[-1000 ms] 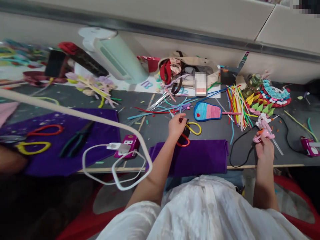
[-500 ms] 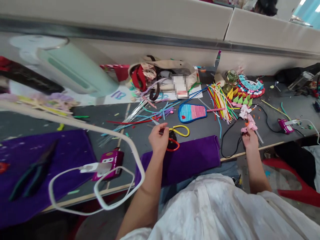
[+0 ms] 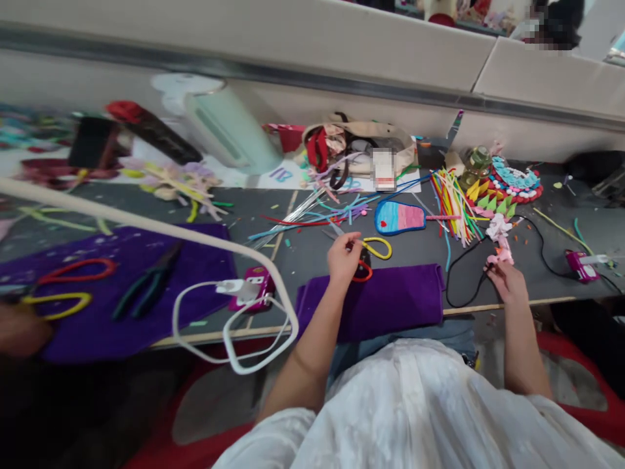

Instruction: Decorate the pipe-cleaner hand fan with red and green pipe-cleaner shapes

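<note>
My left hand (image 3: 343, 260) is closed over scissors (image 3: 377, 249) with a yellow and a red handle loop; their blades point away to the left. What its fingertips pinch is hidden. On the right, my right hand (image 3: 508, 281) has its fingers closed at the near end of a pink glue gun (image 3: 503, 251) with a black cord (image 3: 448, 286). Pale pink crumpled material (image 3: 498, 226) lies at its far end. Between the hands lie a blue-and-pink popsicle-shaped piece (image 3: 399, 217) with a pink stick and a folded purple cloth (image 3: 390, 303).
Colourful pipe cleaners (image 3: 452, 205) lie behind the popsicle piece. A beige bag (image 3: 403, 146) and a pale green box (image 3: 229, 127) stand along the wall. Left are a magenta power adapter (image 3: 256, 286), a white cable (image 3: 286, 286), pliers (image 3: 146, 283) and another person's hand (image 3: 22, 329).
The view has swung left, so the bench appears further right and more of its left side shows, including another person's hand and scissors. Both my hands stay by the same things.
</note>
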Demonstrator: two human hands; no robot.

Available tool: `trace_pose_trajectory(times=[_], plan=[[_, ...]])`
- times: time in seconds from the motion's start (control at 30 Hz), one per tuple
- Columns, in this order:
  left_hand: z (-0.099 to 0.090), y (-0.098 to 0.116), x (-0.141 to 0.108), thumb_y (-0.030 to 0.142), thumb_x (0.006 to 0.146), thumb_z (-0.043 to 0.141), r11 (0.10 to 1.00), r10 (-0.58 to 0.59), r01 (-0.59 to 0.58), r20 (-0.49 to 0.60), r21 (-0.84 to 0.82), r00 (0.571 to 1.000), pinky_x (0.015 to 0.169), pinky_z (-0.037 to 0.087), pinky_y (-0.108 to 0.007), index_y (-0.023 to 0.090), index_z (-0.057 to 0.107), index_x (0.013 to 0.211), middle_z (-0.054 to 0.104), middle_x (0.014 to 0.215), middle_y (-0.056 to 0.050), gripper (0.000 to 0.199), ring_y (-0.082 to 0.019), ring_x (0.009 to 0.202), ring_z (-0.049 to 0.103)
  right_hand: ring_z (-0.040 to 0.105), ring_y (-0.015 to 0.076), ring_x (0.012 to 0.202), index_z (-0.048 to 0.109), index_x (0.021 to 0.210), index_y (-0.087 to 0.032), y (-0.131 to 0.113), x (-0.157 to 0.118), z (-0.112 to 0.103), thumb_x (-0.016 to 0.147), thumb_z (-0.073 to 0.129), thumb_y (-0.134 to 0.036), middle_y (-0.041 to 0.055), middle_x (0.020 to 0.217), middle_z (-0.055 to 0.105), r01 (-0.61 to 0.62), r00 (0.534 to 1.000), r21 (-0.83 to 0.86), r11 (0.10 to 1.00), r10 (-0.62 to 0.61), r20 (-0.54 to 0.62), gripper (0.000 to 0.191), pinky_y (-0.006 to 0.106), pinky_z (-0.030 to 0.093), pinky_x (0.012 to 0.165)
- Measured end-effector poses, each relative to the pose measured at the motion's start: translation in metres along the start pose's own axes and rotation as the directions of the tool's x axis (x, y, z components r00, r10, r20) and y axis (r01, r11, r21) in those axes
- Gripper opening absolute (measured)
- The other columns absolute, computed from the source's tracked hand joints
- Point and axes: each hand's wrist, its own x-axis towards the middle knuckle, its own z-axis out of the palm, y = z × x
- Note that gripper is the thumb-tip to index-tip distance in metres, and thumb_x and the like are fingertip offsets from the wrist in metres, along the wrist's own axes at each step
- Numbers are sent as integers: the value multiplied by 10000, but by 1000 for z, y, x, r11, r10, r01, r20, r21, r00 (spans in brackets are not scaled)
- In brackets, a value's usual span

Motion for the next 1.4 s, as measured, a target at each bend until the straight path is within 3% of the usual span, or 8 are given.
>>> trace_pose_trajectory(times=[0.13, 0.2, 0.3, 0.43, 0.57, 0.87, 1.1, 1.4], plan=[[2, 5, 4, 234, 825, 552, 999, -19, 19, 18, 30, 1000, 800, 484, -311, 167, 716, 1005, 717, 937, -66, 252, -177, 776, 614, 645, 202, 636, 731, 843, -151, -10, -11, -14, 636, 796, -356, 26, 642, 682, 163, 986, -444, 881, -157, 51, 299, 333, 551, 608], [6, 9, 5, 217, 824, 550, 999, -12, 11, 28, 39, 1000, 797, 482, -310, 167, 714, 1005, 711, 929, -67, 249, -176, 766, 611, 673, 233, 743, 741, 996, -165, -13, -9, 0, 756, 691, -439, 68, 765, 734, 403, 903, -674, 619, -388, 183, 367, 373, 551, 730], [12, 17, 4, 210, 820, 553, 999, 4, -6, 50, 35, 999, 796, 476, -308, 172, 708, 1006, 701, 905, -61, 245, -182, 782, 619, 675, 248, 928, 709, 1101, -172, -12, 3, 55, 879, 549, -447, 121, 1056, 739, 691, 717, -605, 396, -483, 502, 388, 401, 525, 873], [14, 26, -4, 257, 838, 547, 999, -42, 43, 39, -12, 998, 754, 469, -301, 186, 681, 1068, 680, 815, -30, 275, -181, 753, 629, 588, 263, 1122, 668, 1185, -164, -9, 34, 149, 946, 454, -294, 149, 1183, 676, 832, 531, -555, 27, -333, 779, 346, 399, 446, 992], [4, 21, -12, 326, 862, 534, 986, -118, 122, 41, -113, 992, 704, 469, -289, 195, 656, 1104, 639, 680, 9, 301, -176, 689, 650, 526, 274, 1137, 680, 1131, -149, -5, 63, 205, 912, 493, -186, 166, 1199, 635, 839, 506, -521, -153, -132, 853, 290, 364, 410, 962], [-4, 10, -6, 244, 695, 717, 657, -454, 430, 131, -619, 881, 587, 479, -230, 170, 634, 1014, 644, 746, 6, 338, -124, 654, 614, 535, 227, 895, 663, 784, -176, -13, 81, 212, 895, 589, -269, 117, 920, 618, 878, 463, -471, -80, -103, 880, 162, 305, 404, 770], [21, 21, 10, 251, 704, 780, 417, -516, 505, 261, -756, 816, 785, 564, -315, 156, 589, 966, 687, 887, -66, 338, -149, 806, 693, 516, 162, 664, 590, 744, -217, -11, 26, 181, 893, 544, -367, 13, 703, 568, 886, 460, -425, 185, -239, 855, 217, 267, 402, 648], [25, 43, 43, 420, 725, 741, 341, -421, 510, 357, -790, 834, 650, 537, -262, 146, 704, 939, 710, 952, -83, 350, -142, 765, 663, 445, 114, 526, 566, 810, -211, 53, -77, 165, 872, 566, -430, -50, 628, 510, 631, 685, -418, 653, -217, 696, 228, 239, 387, 530]])
